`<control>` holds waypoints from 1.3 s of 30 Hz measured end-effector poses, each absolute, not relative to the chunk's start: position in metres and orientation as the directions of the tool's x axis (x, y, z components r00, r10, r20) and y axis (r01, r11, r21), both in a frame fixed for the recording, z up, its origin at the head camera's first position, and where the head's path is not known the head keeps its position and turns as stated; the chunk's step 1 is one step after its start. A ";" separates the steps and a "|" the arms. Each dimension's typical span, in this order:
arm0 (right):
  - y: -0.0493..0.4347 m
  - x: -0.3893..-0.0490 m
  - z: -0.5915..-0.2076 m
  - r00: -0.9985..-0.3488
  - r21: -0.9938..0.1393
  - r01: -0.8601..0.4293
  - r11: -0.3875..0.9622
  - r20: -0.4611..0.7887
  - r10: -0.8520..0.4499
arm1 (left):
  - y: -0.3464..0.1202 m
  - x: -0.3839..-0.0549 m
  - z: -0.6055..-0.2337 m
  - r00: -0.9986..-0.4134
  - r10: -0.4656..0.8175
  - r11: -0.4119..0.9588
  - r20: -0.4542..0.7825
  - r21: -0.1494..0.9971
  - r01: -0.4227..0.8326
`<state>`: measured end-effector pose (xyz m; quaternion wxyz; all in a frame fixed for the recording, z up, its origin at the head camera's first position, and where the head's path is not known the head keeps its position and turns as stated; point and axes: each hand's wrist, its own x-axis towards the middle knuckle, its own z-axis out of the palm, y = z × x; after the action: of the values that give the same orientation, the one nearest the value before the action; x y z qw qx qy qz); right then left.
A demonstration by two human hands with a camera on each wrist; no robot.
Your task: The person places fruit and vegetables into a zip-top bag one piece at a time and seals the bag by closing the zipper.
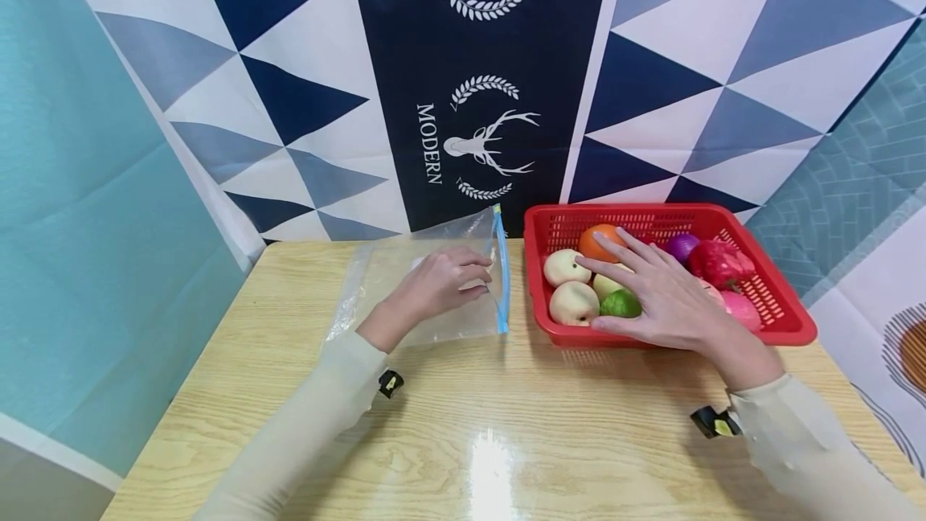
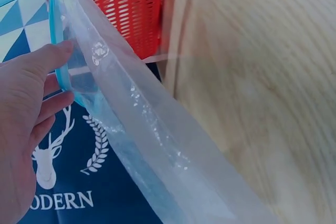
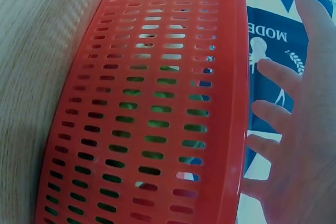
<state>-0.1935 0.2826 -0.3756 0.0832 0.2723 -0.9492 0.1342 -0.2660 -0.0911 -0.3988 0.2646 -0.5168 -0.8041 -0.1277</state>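
Observation:
A clear plastic zip bag (image 1: 383, 284) with a blue zip strip (image 1: 502, 280) stands partly propped up on the table. My left hand (image 1: 448, 280) pinches its mouth beside the strip; in the left wrist view the thumb and fingers of the left hand (image 2: 26, 98) meet the blue edge. My right hand (image 1: 665, 304) is spread over the red basket (image 1: 788, 334), fingers apart and palm down, holding nothing. Under and around it lie two pale round fruits (image 1: 574, 304), an orange (image 1: 599, 242), a green fruit (image 1: 620, 304) and a yellowish one partly hidden by the fingers.
Further right in the basket are a purple round item (image 1: 682, 248), a wrinkled red item (image 1: 721, 263) and a pink fruit (image 1: 742, 310). The wooden table (image 1: 463, 416) runs back to a patterned cloth (image 1: 477, 63). Black straps (image 1: 391, 383) hang at both wrists.

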 end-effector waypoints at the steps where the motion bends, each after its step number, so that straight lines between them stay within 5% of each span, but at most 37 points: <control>1: 0.282 -0.194 -0.376 -0.826 -0.209 -0.555 0.805 0.250 -0.505 | -0.092 -0.266 -0.398 -0.326 0.759 0.434 0.564 -0.066 0.898; 10: 0.272 -0.199 -0.382 -0.690 -0.208 -0.704 0.679 0.429 -0.583 | -0.098 -0.268 -0.388 -0.293 0.719 0.398 0.630 -0.027 0.917; 39: 0.229 -0.218 -0.389 -0.619 -0.282 -0.780 0.559 0.478 -0.623 | -0.094 -0.259 -0.371 -0.273 0.692 0.324 0.669 0.051 0.945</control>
<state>-0.2184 0.2293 -0.3892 0.1643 0.4045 -0.8673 0.2390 -0.2586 -0.0936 -0.3707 0.2778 -0.5350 -0.7647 -0.2279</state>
